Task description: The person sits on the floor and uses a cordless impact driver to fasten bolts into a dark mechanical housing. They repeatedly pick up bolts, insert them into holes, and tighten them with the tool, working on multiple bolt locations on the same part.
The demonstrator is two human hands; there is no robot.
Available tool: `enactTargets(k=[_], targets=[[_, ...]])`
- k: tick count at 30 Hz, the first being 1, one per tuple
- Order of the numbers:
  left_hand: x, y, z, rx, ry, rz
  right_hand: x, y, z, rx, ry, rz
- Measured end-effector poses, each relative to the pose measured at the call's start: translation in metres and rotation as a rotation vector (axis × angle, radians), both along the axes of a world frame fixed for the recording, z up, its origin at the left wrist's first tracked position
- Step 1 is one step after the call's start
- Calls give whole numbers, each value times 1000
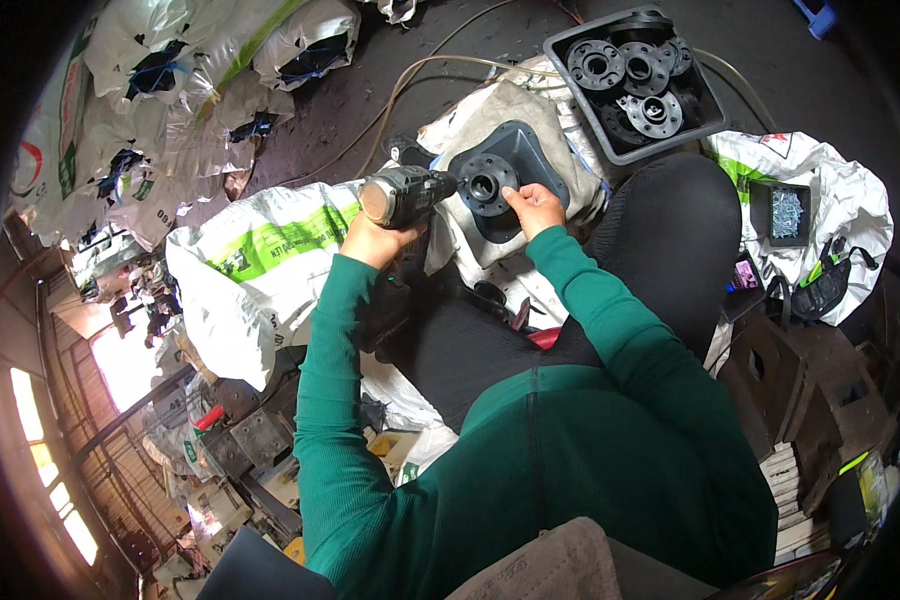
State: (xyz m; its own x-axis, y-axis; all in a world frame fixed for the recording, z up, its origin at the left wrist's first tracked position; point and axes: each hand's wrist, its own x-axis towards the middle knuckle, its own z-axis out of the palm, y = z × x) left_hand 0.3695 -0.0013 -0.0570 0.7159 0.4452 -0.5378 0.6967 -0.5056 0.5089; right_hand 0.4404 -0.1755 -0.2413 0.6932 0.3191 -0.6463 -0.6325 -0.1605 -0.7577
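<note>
Gripping drill point(410, 192) with left fingers point(407, 236), upper centre, could, if tilted, skid across flange point(472, 190) into right fingers point(518, 197) of unclear grip.

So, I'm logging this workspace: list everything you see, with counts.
Drill: one, dark, upper middle
Cloth: one, grey, upper middle
Square part: one, dark grey, on cloth
Flange: one, black, on square part
Bin: one, dark grey, upper right
Round parts: several, mostly black, in bin
Screws: many, silvery, in black tray
Sacks: several, white and green, left and right
Bags: several, whitish, upper left
Hoses: uncertain, pale, upper middle
Clutter: uncountable, mixed, lower left
Left hand: one, bare, holding drill
Right hand: one, bare, at flange edge
Sleeves: two, green, centre
Legs: two, black, centre
</note>
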Motion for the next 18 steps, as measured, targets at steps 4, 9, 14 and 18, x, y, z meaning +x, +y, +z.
enactTargets(k=[4, 9, 14, 18], targets=[[0, 1, -7, 1, -104, -64, 4, -1, -4, -76, -14, 59], [3, 0, -9, -13, -71, -36, 6, -5, -5, -125, -20, 95], [5, -3, -10, -17, -98, -18, 6, -4, -16, -104, -56, 112], [4, -2, -18, 57, -98, -46, 8, -4, -24, -54, -34, 119]])
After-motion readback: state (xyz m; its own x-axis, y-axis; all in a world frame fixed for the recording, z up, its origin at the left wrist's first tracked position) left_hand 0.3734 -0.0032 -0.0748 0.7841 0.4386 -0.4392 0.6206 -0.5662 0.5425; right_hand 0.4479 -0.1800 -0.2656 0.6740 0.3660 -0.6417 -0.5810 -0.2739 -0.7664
